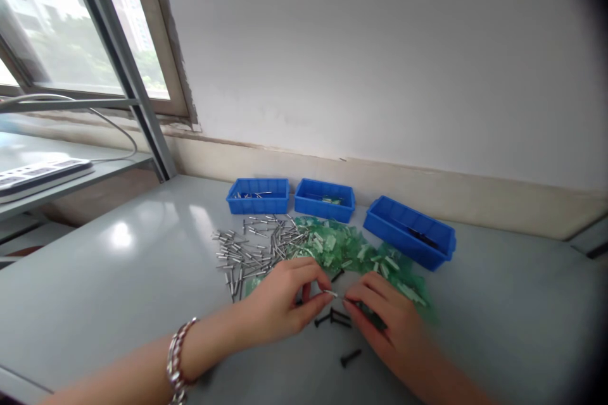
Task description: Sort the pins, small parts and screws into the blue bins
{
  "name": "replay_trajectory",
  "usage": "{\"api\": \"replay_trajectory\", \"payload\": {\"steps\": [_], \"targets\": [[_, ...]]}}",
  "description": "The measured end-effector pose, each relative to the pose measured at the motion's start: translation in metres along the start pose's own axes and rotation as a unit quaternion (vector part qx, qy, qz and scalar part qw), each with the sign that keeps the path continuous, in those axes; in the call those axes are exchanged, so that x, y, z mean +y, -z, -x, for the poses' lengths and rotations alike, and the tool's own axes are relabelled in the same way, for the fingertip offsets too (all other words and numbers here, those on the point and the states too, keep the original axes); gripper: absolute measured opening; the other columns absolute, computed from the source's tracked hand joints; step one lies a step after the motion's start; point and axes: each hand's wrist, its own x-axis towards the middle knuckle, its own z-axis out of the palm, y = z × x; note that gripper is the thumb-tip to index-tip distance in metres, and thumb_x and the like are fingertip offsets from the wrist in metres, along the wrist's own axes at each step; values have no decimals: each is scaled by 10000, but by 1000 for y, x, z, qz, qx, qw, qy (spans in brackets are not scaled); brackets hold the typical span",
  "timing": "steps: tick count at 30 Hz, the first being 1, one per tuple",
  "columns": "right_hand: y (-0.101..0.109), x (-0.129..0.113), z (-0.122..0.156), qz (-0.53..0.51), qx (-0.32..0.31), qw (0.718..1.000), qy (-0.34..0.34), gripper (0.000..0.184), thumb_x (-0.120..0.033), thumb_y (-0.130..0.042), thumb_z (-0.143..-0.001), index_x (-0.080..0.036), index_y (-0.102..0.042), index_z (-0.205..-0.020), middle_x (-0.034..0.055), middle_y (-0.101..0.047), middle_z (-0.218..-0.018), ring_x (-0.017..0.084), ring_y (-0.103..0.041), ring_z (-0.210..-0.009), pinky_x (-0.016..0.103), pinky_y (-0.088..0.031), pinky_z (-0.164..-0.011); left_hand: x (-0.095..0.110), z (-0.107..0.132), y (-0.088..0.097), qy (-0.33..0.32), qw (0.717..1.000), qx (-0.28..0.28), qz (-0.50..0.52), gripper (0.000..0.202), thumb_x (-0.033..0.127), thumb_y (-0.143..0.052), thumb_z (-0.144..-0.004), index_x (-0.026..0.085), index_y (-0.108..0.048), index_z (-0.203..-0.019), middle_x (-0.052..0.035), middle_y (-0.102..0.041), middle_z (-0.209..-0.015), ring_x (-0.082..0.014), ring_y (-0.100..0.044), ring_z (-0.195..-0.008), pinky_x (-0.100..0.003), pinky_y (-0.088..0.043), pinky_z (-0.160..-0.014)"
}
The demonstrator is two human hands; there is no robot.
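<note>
My left hand (280, 307) and my right hand (387, 323) meet over the grey table (118, 278), pinching a small silver rivet (331, 293) between their fingertips. Behind the hands lies a spread of silver rivets (247, 250) on the left and a heap of green plastic pieces (351, 253) on the right. A few black screws (335, 318) lie under the fingers, and one black screw (350, 357) lies nearer to me. A metal bracelet (177, 361) is on my left wrist.
Three blue bins stand in a row by the wall: the left bin (259, 196), the middle bin (324, 200), the right bin (411, 233). A window and a shelf with a white power strip (38, 177) are at the left.
</note>
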Motion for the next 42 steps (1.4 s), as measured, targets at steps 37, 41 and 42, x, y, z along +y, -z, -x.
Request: {"api": "replay_trajectory", "payload": {"steps": [37, 41, 42], "targets": [[3, -4, -2, -2, -6, 1000, -2, 159, -179, -410, -877, -199, -549, -803, 13, -541, -776, 128, -524, -739, 249, -444, -664, -1, 0, -1, 15, 1000, -16, -7, 149, 273, -461, -830, 159, -551, -861, -30, -525, -807, -86, -490, -606, -219, -405, -554], [3, -4, -2, 1, -8, 1000, 0, 154, -183, -414, -878, -198, -551, -809, 18, -544, -784, 135, -520, -748, 263, -444, -673, -1, 0, -1, 9, 1000, -18, -5, 133, 241, -448, -833, 155, -549, -838, -36, -529, -832, -88, -488, -627, -223, -417, -581], [3, -4, -2, -1, -11, 1000, 0, 152, -185, -414, -878, -199, -552, -814, 19, -543, -784, 137, -521, -748, 266, -444, -671, -1, 0, -1, 8, 1000, -17, -4, 130, 238, -449, -832, 154, -548, -831, -36, -529, -829, -88, -486, -626, -223, -417, -582]]}}
